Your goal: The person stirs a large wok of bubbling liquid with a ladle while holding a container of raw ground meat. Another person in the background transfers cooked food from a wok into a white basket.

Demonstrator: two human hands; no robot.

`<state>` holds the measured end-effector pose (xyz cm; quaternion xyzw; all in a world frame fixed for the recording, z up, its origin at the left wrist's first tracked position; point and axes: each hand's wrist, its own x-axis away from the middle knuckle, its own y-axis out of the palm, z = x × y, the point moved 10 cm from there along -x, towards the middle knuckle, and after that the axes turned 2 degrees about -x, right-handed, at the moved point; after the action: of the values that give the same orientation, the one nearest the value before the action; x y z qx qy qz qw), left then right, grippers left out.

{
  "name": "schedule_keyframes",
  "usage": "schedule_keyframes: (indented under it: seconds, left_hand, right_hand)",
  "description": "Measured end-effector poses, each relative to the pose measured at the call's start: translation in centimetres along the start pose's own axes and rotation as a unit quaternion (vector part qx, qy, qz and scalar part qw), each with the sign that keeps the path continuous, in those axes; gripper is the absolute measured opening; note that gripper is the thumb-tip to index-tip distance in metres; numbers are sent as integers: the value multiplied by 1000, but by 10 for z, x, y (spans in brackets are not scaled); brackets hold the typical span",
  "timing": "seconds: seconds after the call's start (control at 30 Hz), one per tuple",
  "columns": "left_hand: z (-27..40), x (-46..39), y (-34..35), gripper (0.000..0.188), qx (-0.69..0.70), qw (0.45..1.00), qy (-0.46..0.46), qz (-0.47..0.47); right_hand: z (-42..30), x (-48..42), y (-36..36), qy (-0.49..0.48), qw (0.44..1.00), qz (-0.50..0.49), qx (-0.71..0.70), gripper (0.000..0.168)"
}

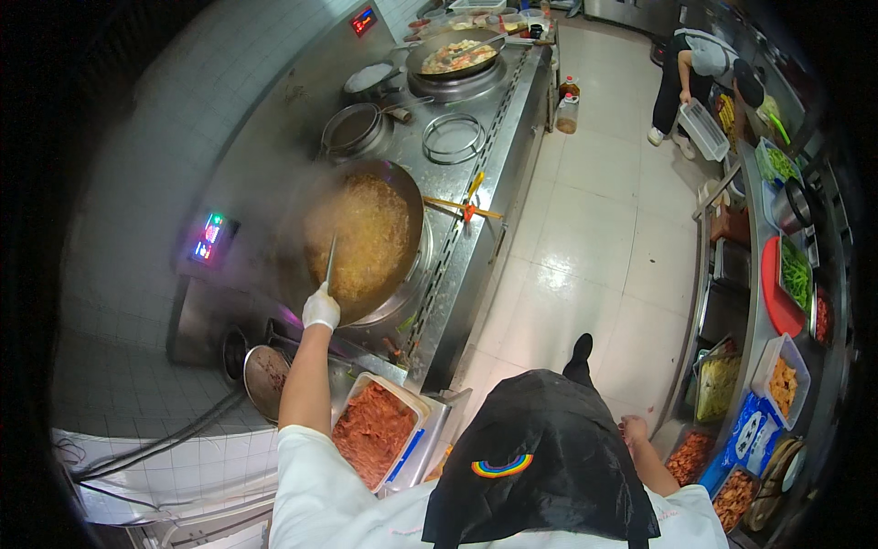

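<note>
My left hand [322, 307], in a white glove, grips the metal handle of a cooking utensil [332, 255]. Its far end is hidden in bubbling, yellowish-brown liquid [363, 233] inside a large wok [411, 206]. Steam rises over the wok's left side. The wok sits tilted on a burner ring [420, 274] of the steel range. My bare right hand [632, 427] hangs low by the right side of my black apron [535, 439], near the shelving; its fingers show too little to tell their state. Beside my left arm stands a plastic tub of reddish marinated meat [376, 429].
Farther along the range [504, 137] are a strainer on a pot [352, 130], a ring stand [453, 138] and another wok [456, 55] with food. At right, a steel shelf unit [748, 274] holds food containers. A person [706, 75] bends there with a white basket [705, 130].
</note>
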<state>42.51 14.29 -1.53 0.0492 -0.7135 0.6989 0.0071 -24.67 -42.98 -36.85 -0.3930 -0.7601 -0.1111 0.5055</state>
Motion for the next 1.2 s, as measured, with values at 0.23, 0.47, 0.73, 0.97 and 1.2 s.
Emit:
schedule_keyframes:
  seconds: [0.23,0.47,0.73,0.97,1.2]
  left_hand:
    - [-31,-31,50,43,257,966,13,2]
    - [0,34,29,43,368,922,-54,-110]
    - [-19,103,4,50,355,913,-80,-184]
    - [-57,148,-49,45,301,941,31,-150]
    - [-110,208,-150,44,293,947,44,-122]
  right_hand:
    - [5,-30,-5,-13,999,-28,8,18]
    - [-15,-23,18,-12,999,-34,21,18]
    - [-15,-24,49,-16,995,-73,61,17]
    - [-9,-25,50,-11,995,-73,61,14]
    - [-13,-32,49,-20,994,-73,75,14]
